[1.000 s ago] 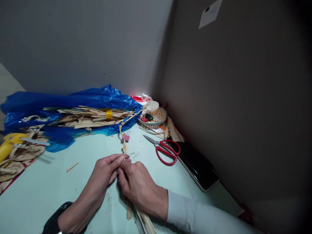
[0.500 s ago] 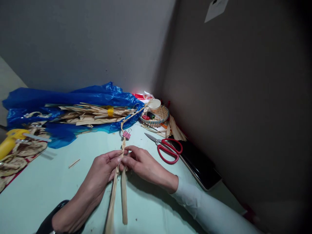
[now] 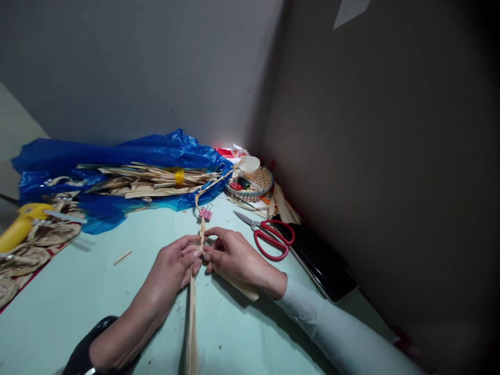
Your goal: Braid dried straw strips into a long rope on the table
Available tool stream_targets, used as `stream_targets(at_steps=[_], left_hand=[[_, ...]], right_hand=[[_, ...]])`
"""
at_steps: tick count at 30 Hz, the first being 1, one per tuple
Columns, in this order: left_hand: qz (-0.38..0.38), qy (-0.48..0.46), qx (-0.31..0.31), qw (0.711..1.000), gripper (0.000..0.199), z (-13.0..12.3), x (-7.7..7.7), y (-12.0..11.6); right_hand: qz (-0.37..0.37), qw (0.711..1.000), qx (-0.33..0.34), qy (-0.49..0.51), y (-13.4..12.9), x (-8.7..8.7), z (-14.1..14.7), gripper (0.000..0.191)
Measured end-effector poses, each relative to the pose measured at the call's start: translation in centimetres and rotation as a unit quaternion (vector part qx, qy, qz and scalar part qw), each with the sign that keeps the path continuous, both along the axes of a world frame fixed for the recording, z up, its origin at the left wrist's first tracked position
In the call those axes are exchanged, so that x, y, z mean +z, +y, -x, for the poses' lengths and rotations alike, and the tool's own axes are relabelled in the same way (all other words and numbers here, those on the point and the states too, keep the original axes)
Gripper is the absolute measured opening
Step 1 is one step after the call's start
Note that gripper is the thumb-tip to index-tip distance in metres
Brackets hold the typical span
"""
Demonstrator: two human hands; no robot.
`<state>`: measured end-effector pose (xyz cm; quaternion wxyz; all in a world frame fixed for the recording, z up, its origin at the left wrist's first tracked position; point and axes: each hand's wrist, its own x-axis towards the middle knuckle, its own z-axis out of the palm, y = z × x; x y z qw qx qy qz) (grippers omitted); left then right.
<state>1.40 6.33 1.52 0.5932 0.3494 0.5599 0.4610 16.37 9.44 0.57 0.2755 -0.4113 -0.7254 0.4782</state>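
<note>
A pale braid of dried plant strips (image 3: 202, 227) runs from between my hands up past a pink binder clip (image 3: 205, 213) and on toward the basket. My left hand (image 3: 174, 265) pinches the braid's lower end from the left, thumb and fingers closed. From the right, my right hand (image 3: 234, 258) grips a strip close beside it. One long loose strip (image 3: 192, 323) hangs toward me below my left hand. Another strip end (image 3: 247, 289) sticks out under my right hand, its upper part hidden by the palm.
Red-handled scissors (image 3: 273, 239) lie right of my hands, beside a black tablet-like device (image 3: 324, 263). A blue plastic bag (image 3: 105, 156) holds a bundle of dried strips (image 3: 152, 182). A woven basket (image 3: 265, 182) carries a white cup (image 3: 249, 165). A yellow glue gun (image 3: 19, 226) is at left.
The right-hand strip, which hung down toward me, now lies out to the right beneath my right hand. My fingers have shifted at the braid's end. The view has moved slightly.
</note>
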Motion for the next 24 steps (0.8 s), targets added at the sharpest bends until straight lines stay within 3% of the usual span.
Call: stream_targets(at_steps=[5,9,12,15,20,24], left_hand=[[0.014,0.069,-0.026,0.997,0.044,0.4,-0.1,0.4],[0.018,0.087,-0.029,0.996,0.041,0.6,-0.3,0.4],[-0.01,0.09,-0.044,0.995,0.041,0.6,-0.3,0.3],[-0.029,0.075,-0.048,0.996,0.043,0.6,-0.1,0.1],[-0.056,0.14,-0.063,0.987,0.045,0.8,-0.2,0.2],[-0.078,0.261,-0.098,0.957,0.031,1.4,-0.2,0.3]], right_hand=[[-0.011,0.999,-0.003,-0.036,-0.6,1.2,-0.8,0.026],[-0.01,1.0,-0.007,-0.025,-0.5,1.0,-1.0,0.021],[0.036,0.999,0.026,0.018,-0.1,0.3,-0.5,0.014],[0.085,0.993,0.056,0.059,0.2,-0.1,0.2,0.02],[-0.007,0.999,-0.046,-0.026,0.3,-0.4,0.9,0.019],[0.009,0.998,-0.065,-0.014,0.3,-0.8,0.8,0.017]])
